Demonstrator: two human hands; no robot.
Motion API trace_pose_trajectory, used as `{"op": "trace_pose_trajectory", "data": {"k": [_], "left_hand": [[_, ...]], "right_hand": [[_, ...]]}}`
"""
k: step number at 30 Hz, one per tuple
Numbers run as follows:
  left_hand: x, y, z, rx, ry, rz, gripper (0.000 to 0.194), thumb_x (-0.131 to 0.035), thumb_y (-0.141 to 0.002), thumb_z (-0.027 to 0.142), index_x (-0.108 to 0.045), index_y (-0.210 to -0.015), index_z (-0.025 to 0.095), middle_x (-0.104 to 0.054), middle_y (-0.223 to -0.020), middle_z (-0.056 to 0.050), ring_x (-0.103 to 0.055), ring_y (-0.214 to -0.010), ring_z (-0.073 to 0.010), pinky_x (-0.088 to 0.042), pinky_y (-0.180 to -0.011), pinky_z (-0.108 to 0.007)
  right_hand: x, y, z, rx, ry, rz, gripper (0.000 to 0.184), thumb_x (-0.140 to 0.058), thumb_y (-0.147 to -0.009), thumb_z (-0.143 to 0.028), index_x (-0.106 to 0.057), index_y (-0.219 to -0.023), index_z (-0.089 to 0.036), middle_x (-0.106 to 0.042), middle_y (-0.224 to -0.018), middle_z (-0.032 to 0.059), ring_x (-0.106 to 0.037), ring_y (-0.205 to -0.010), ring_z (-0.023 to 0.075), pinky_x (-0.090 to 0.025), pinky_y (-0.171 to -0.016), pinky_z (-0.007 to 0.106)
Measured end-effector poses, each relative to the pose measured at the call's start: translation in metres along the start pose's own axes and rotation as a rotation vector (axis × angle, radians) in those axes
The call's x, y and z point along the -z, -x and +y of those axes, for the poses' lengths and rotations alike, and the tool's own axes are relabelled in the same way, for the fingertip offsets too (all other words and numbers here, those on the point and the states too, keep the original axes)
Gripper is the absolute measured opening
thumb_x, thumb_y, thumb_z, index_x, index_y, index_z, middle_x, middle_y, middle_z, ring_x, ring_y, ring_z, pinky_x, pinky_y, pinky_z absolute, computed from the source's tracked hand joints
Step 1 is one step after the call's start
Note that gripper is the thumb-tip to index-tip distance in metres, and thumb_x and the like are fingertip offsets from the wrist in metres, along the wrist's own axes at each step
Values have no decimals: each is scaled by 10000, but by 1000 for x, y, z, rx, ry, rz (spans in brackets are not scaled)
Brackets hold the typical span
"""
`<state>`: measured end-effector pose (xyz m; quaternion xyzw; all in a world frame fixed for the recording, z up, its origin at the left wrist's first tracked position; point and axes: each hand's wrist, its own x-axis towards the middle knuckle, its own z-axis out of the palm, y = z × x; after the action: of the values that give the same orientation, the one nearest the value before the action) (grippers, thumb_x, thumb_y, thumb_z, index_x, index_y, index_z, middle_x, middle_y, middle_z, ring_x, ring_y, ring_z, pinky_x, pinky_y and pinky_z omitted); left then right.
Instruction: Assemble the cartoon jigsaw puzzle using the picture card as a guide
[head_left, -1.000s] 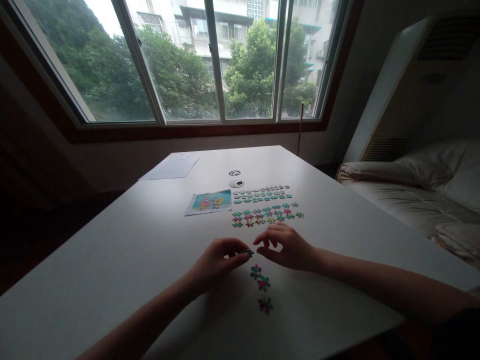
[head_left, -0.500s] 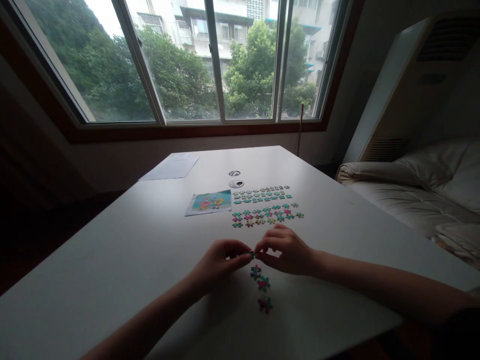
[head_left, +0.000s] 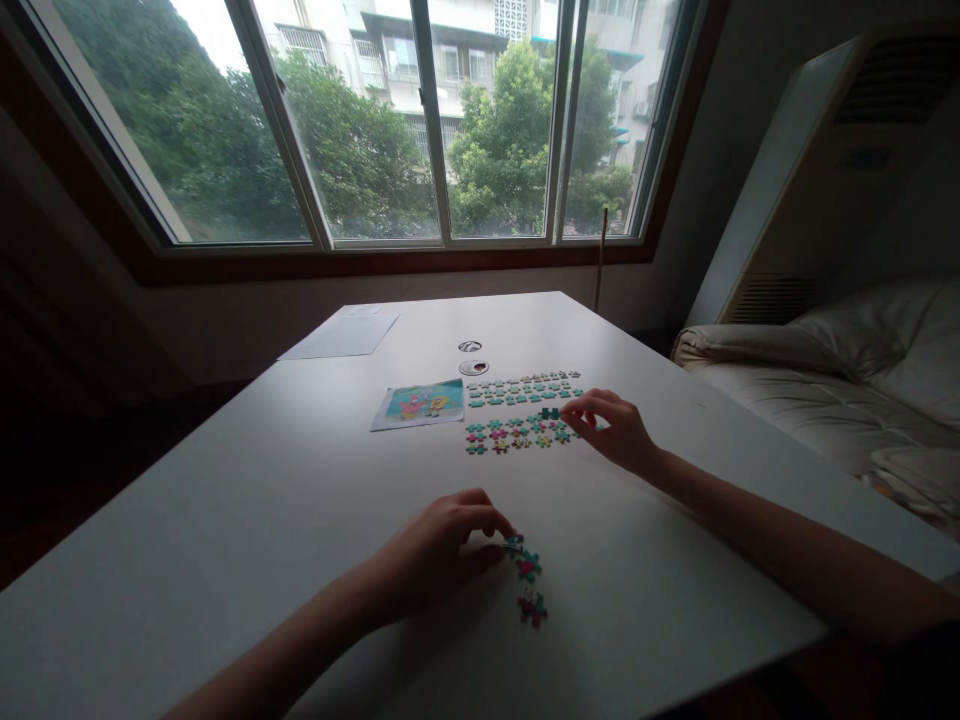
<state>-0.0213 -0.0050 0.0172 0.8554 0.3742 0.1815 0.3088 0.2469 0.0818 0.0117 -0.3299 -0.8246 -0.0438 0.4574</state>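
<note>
In the head view my right hand (head_left: 611, 430) pinches a dark green jigsaw piece (head_left: 550, 413) over the rows of loose puzzle pieces (head_left: 517, 434). Nearer to me, my left hand (head_left: 454, 545) has thumb and forefinger closed at the edge of a green and pink puzzle piece (head_left: 514, 543) on the table. Just below that lie a green piece with a pink patch (head_left: 528, 567) and a darker pink and green piece (head_left: 532, 607). A picture sheet with cartoon figures (head_left: 420, 404) lies left of the rows.
Two small round discs, one (head_left: 473, 368) nearer than the other (head_left: 470, 346), lie behind the rows on the white table (head_left: 262, 500). White paper (head_left: 341, 333) rests at the far left corner. A pale sofa (head_left: 810, 370) stands right of the table.
My right hand has moved away from the left, forward and right to the rows, carrying the green piece. My left hand has come down slightly to the pieces near me.
</note>
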Motion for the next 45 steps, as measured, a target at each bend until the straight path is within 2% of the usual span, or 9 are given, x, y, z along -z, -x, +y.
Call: {"op": "trace_pose_trajectory", "data": {"k": [5, 14, 18, 22, 27, 30, 34, 45], "left_hand": [[-2, 3, 1, -59, -144, -81, 211, -523, -856, 209, -673, -981, 289, -575, -929, -31, -572, -726, -129, -438, -690, -232], [1, 3, 6, -36, -252, -57, 158, -500, -861, 212, -648, -907, 241, -593, -942, -30, -597, -764, -150, -446, -697, -237], [0, 3, 3, -21, -275, -42, 167, -499, -851, 208, -630, -946, 249, -597, -973, -28, -600, -792, -167, -444, -698, -251], [-1, 4, 0, -12, -311, -53, 209, -505, -837, 210, -621, -997, 278, -594, -997, -18, -602, -800, -169, -446, -695, -253], [0, 3, 0, -7, -321, -56, 217, -502, -832, 200, -633, -986, 279, -597, -985, -16, -603, -783, -160, -448, -685, -243], [1, 3, 0, -11, -321, -58, 213, -502, -833, 204, -636, -984, 273, -598, -978, -22, -600, -783, -161, -450, -685, -243], [1, 4, 1, -16, -322, -59, 214, -493, -838, 203, -636, -984, 264, -599, -977, -29, -600, -780, -161, -454, -685, -245], [1, 3, 0, 11, -348, -59, 227, -488, -838, 211, -626, -1007, 273, -600, -995, -29, -602, -807, -176, -447, -687, -258]], "right_hand": [[0, 0, 0, 22, 8, -6, 139, -555, -838, -295, -643, -796, -196, -639, -690, 15, -499, -519, 88, -429, -597, 252], [2, -4, 7, 18, 1, -53, 156, -551, -838, -295, -647, -791, -181, -629, -687, 17, -496, -517, 86, -430, -591, 250], [11, -5, 27, -59, 2, -133, 177, -539, -836, -308, -648, -787, -177, -630, -720, 29, -510, -539, 93, -434, -588, 247], [24, -1, 66, -198, 37, -193, 227, -538, -817, -367, -660, -809, -176, -627, -713, 35, -523, -563, 110, -425, -562, 239], [29, 11, 107, -382, 65, -398, 290, -567, -761, -432, -682, -804, -169, -633, -682, 29, -530, -573, 118, -415, -558, 232], [26, 16, 113, -445, 71, -464, 298, -565, -750, -433, -689, -821, -171, -636, -687, 26, -528, -587, 120, -409, -566, 231], [25, 17, 112, -490, 51, -482, 312, -556, -744, -438, -690, -833, -169, -636, -695, 28, -527, -599, 124, -401, -569, 232], [40, 23, 136, -583, -10, -566, 392, -577, -692, -497, -698, -810, -142, -641, -710, 44, -515, -626, 137, -394, -574, 242]]}}
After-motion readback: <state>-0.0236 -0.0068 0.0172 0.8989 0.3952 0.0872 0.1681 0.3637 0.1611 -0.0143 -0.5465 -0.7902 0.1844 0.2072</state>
